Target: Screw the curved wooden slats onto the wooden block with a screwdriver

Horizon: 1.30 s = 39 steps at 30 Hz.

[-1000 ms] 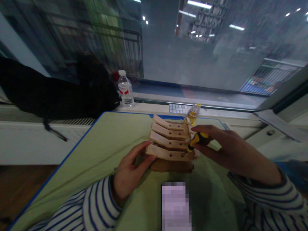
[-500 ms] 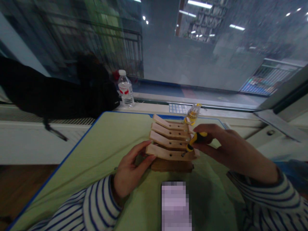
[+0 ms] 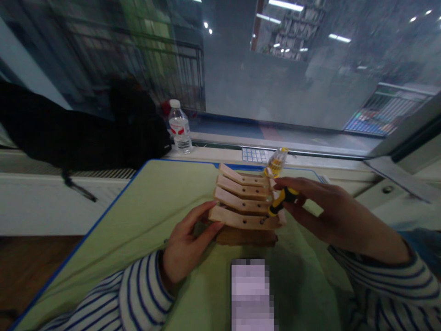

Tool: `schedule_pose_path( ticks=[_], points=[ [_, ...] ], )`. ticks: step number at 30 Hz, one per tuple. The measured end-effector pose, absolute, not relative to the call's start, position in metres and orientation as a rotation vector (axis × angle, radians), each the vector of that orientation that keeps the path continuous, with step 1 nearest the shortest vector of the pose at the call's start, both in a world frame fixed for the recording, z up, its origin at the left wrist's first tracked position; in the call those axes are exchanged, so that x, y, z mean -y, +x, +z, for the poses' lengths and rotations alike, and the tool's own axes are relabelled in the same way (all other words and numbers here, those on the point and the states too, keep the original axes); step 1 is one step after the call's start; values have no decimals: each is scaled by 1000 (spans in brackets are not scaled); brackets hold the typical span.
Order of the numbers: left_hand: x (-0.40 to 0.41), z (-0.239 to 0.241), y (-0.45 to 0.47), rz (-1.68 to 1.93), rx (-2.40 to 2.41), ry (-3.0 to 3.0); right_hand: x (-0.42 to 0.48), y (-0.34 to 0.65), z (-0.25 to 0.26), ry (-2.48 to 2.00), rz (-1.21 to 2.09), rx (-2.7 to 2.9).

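A small wooden rack (image 3: 230, 217) of several bent slats stands on the table, with dark holes along the slats. My left hand (image 3: 188, 243) grips the left end of the nearest slat between thumb and fingers. In my right hand (image 3: 330, 207) is a short yellow and black screwdriver (image 3: 283, 201), held by its handle. The screwdriver slants down to the left, and its tip meets the right-hand hole of the nearest slat. Whether a screw sits in that hole is too small to tell. Below the slats shows a darker wooden piece (image 3: 246, 237).
The light green table (image 3: 138, 220) has a blue edge. A phone (image 3: 250, 294) with a blurred screen lies near me. Behind the rack stands a clear, yellow-capped container (image 3: 278, 158). On the windowsill are a water bottle (image 3: 180, 128) and a black bag (image 3: 103, 138).
My right hand has shifted slightly right, and the screwdriver's handle has moved with it while its tip stays at the same hole. The left hand and the rack look unchanged.
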State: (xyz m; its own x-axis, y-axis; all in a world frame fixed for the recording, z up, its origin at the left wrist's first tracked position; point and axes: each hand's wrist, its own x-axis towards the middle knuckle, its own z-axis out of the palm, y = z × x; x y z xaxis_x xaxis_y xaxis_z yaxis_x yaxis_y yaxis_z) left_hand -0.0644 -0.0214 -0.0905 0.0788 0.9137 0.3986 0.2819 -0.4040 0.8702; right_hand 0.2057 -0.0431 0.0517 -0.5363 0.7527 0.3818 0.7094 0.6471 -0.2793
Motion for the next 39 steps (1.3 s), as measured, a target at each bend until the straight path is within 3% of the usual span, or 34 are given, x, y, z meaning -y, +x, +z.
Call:
schedule_pose_path(
  ticks=[39],
  points=[
    [20,-95,-64,1365,-1163,1751,41,205,52,-1286,88,2360]
  ],
)
